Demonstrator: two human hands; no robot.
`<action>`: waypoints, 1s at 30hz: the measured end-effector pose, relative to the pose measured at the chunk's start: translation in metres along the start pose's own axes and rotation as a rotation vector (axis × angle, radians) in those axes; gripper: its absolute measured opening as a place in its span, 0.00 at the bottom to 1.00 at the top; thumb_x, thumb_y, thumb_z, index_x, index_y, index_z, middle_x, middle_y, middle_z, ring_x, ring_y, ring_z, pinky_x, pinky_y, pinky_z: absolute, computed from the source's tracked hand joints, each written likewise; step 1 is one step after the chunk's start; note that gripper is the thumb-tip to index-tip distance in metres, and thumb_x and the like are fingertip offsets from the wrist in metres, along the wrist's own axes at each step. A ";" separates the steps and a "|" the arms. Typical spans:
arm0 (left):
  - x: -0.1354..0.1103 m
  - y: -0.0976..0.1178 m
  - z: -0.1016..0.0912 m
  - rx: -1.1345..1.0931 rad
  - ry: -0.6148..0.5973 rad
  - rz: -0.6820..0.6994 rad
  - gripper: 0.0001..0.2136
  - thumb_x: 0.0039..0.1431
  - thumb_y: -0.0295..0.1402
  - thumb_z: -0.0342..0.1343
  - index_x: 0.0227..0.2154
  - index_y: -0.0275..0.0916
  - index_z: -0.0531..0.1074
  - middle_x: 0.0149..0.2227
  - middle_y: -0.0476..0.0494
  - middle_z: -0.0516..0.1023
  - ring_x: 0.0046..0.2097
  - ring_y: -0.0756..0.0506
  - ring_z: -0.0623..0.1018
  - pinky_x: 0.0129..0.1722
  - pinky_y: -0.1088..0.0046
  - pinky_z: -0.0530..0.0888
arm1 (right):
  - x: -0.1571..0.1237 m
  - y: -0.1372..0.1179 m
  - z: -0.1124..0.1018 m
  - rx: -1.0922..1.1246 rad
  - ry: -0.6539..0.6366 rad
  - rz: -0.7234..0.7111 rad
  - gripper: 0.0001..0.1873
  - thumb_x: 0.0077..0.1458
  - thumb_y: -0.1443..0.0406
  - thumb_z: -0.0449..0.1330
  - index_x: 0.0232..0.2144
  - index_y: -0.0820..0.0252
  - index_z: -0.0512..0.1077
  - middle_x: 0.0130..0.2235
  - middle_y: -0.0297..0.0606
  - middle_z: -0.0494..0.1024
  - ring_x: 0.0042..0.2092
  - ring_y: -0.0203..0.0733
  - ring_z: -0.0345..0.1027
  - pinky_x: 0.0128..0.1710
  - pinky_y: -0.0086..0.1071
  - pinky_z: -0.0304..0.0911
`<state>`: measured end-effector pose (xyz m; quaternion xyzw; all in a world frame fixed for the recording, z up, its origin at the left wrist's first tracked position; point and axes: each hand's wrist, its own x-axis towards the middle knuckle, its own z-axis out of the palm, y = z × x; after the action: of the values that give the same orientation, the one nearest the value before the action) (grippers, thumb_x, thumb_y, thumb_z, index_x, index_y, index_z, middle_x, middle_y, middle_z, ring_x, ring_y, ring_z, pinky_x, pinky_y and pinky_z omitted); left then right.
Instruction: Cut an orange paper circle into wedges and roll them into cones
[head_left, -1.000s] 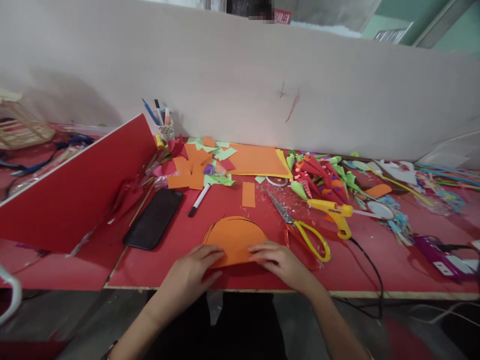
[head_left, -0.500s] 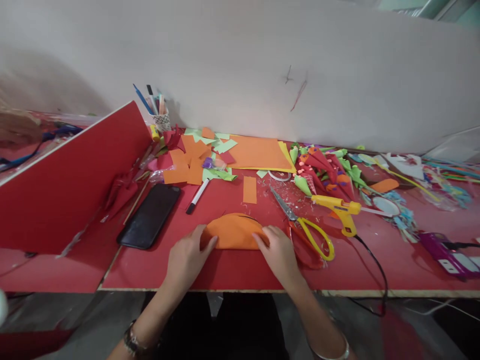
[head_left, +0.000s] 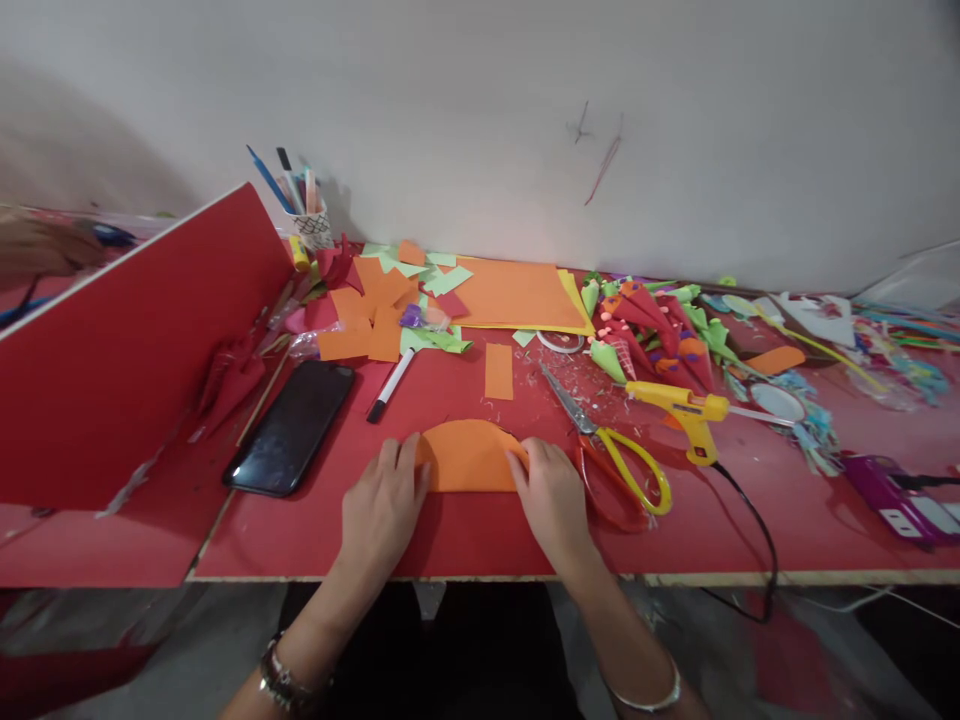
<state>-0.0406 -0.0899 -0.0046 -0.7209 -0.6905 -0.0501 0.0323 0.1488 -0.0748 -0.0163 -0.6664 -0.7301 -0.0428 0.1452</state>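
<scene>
A round piece of orange craft paper (head_left: 471, 456), folded over into a half circle, lies on the red tabletop with its straight fold towards me. My left hand (head_left: 382, 505) grips its left end, thumb in front and fingers behind. At the right end my right hand (head_left: 553, 502) pinches it the same way. A small orange paper rectangle (head_left: 499, 371) lies just beyond. Scissors (head_left: 607, 440) with red and yellow handles rest right of my right hand, blades spread a little. To the left are a capped marker (head_left: 391, 385) and a black phone (head_left: 291, 428).
A yellow glue gun (head_left: 686, 412) with a black cord lies at right, near a heap of coloured cones (head_left: 652, 325). Paper scraps (head_left: 367, 310) and orange sheets (head_left: 517, 290) lie behind. A red board (head_left: 142, 370) stands left; beyond it shows another person's hand (head_left: 37, 245).
The folded paper's layers have come together, and the gap along its curved edge has nearly closed. My left hand's fingers have shifted up over its left end. The view has tilted slightly.
</scene>
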 end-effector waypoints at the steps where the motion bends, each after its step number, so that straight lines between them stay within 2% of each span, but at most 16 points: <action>1: 0.001 0.000 -0.001 0.018 -0.010 0.001 0.17 0.62 0.35 0.39 0.50 0.38 0.62 0.39 0.42 0.71 0.33 0.46 0.75 0.23 0.74 0.68 | 0.000 0.000 0.001 -0.003 0.004 0.003 0.09 0.57 0.63 0.50 0.27 0.61 0.65 0.26 0.38 0.71 0.32 0.42 0.65 0.30 0.30 0.55; 7: 0.006 0.003 -0.007 0.107 -0.098 -0.034 0.17 0.62 0.34 0.37 0.52 0.42 0.61 0.38 0.44 0.69 0.27 0.47 0.74 0.17 0.74 0.63 | 0.002 -0.001 0.002 -0.018 -0.008 0.018 0.05 0.57 0.66 0.51 0.31 0.62 0.65 0.28 0.38 0.72 0.32 0.42 0.66 0.31 0.30 0.55; 12: 0.008 0.003 -0.008 0.138 -0.120 -0.021 0.17 0.62 0.34 0.37 0.52 0.43 0.61 0.38 0.44 0.68 0.26 0.47 0.74 0.16 0.75 0.63 | 0.005 -0.003 -0.002 -0.061 -0.084 0.057 0.04 0.56 0.66 0.54 0.30 0.61 0.64 0.27 0.37 0.72 0.32 0.41 0.67 0.29 0.30 0.54; 18: 0.009 0.002 -0.008 0.186 -0.142 -0.007 0.18 0.62 0.35 0.36 0.53 0.44 0.59 0.40 0.42 0.68 0.26 0.48 0.74 0.17 0.76 0.65 | 0.006 -0.006 -0.003 -0.130 -0.063 0.063 0.05 0.56 0.66 0.53 0.29 0.61 0.63 0.25 0.37 0.71 0.31 0.42 0.67 0.27 0.30 0.53; 23: 0.012 -0.001 -0.010 0.166 -0.149 0.073 0.19 0.63 0.35 0.34 0.53 0.40 0.60 0.41 0.39 0.67 0.27 0.47 0.75 0.17 0.75 0.67 | 0.007 -0.008 -0.003 -0.161 -0.062 0.060 0.05 0.57 0.67 0.51 0.29 0.61 0.63 0.25 0.38 0.70 0.30 0.42 0.67 0.26 0.30 0.54; 27: 0.016 -0.007 -0.011 0.122 -0.171 0.114 0.19 0.62 0.33 0.36 0.54 0.41 0.58 0.42 0.37 0.67 0.26 0.47 0.75 0.20 0.72 0.70 | 0.009 -0.009 -0.003 -0.166 -0.082 0.077 0.05 0.58 0.69 0.49 0.29 0.61 0.63 0.25 0.39 0.71 0.30 0.42 0.68 0.25 0.30 0.54; 29: 0.018 -0.010 -0.012 0.109 -0.148 0.191 0.19 0.60 0.29 0.38 0.54 0.43 0.58 0.46 0.36 0.67 0.31 0.45 0.76 0.26 0.68 0.72 | 0.010 -0.009 -0.003 -0.168 -0.097 0.089 0.05 0.57 0.71 0.49 0.32 0.61 0.63 0.26 0.40 0.72 0.30 0.43 0.68 0.25 0.30 0.54; 30: 0.020 -0.011 -0.013 0.105 -0.121 0.247 0.20 0.60 0.27 0.39 0.54 0.43 0.60 0.49 0.36 0.66 0.37 0.43 0.75 0.32 0.65 0.73 | 0.010 -0.010 -0.004 -0.167 -0.104 0.093 0.05 0.57 0.72 0.48 0.34 0.62 0.63 0.27 0.41 0.72 0.31 0.43 0.68 0.25 0.30 0.55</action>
<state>-0.0511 -0.0715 0.0099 -0.7994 -0.5989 0.0341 0.0342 0.1391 -0.0670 -0.0090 -0.7107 -0.6988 -0.0624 0.0529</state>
